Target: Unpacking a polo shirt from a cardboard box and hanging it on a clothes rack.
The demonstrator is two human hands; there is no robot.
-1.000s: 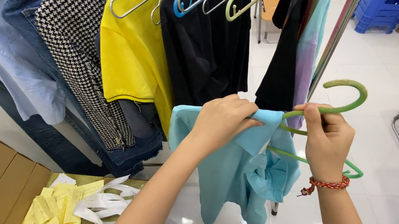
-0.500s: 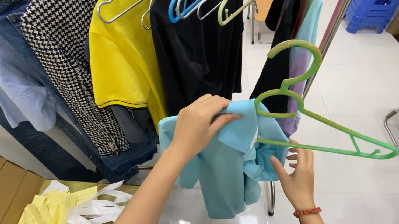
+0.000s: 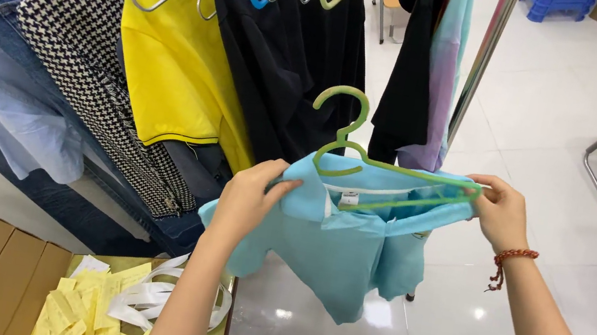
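While the left hand (image 3: pixel 248 199) pinches one shoulder of the light blue shirt (image 3: pixel 347 241), the right hand (image 3: pixel 499 211) grips its other shoulder and the green hanger (image 3: pixel 365 159), midair beside the clothes rack (image 3: pixel 486 53).

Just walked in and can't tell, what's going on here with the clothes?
A person is holding a light blue shirt on a green hanger in front of a rack of hung clothes. The left hand grips the shirt's shoulder at one end; the right hand holds the hanger's other end with the fabric. The hanger's hook is free, not on the rail. Below sits a box of yellow paper slips.
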